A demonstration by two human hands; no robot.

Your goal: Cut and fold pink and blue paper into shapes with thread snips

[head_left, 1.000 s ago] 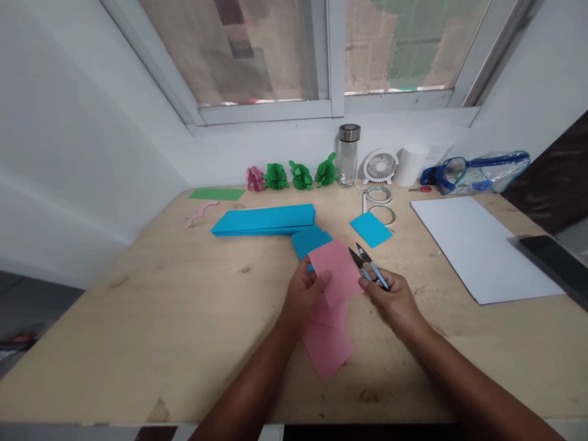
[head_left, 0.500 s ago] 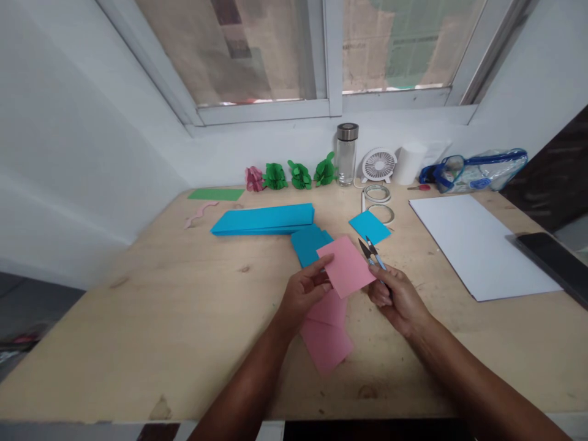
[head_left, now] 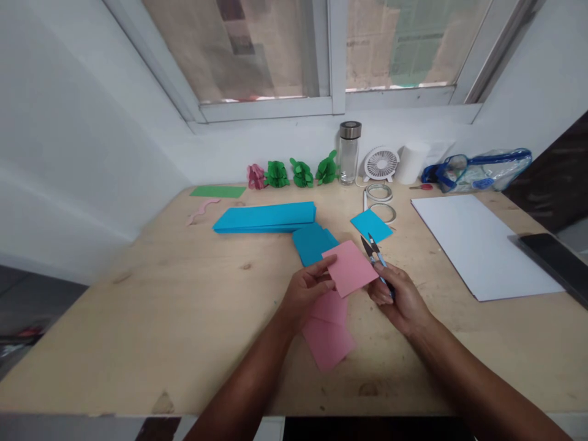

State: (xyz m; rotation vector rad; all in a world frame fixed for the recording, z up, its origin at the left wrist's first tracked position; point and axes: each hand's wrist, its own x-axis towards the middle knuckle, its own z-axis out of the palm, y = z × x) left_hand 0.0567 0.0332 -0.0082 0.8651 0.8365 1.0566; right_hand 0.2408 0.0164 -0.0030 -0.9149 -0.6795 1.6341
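Note:
A square of pink paper (head_left: 351, 268) is pinched at its left edge by my left hand (head_left: 307, 290), fingertips on top and thumb below. My right hand (head_left: 399, 295) is closed around a pair of thread snips (head_left: 374, 254), whose two pointed blades stand apart and aim away from me. The right corner of the pink square meets the fingers of that hand. More pink paper pieces (head_left: 328, 343) lie overlapping on the table below the hands. Just beyond the held square are blue paper squares (head_left: 312, 244), and a single blue square (head_left: 371, 225) lies farther right.
Long blue strips (head_left: 264, 217) and a green strip (head_left: 218, 192) lie to the left. Along the wall stand paper flowers (head_left: 277, 174), a glass bottle (head_left: 349, 156), a small fan (head_left: 381, 164) and a clear pouch (head_left: 487, 168). White sheets (head_left: 482, 251) and a phone (head_left: 551, 260) are at right.
The pink square has shifted slightly right and tilted a little between my hands. Both hands keep their hold, and the view has shifted slightly.

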